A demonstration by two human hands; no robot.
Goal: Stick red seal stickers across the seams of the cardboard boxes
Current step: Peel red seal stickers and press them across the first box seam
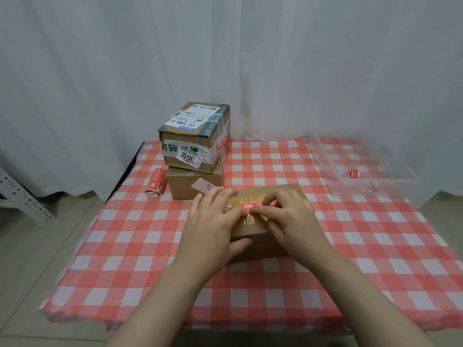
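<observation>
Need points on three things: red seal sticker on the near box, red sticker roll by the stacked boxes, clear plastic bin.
Red seal sticker (246, 206): head view, uncovered end with white lettering.
Red sticker roll (156, 182): head view, middle of its side.
Clear plastic bin (380, 185): head view, near wall.

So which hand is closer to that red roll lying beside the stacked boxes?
Left. The left hand rests on the left end of the near box, the side toward the red roll; the right hand pinches the red seal sticker farther right on that box.
</observation>
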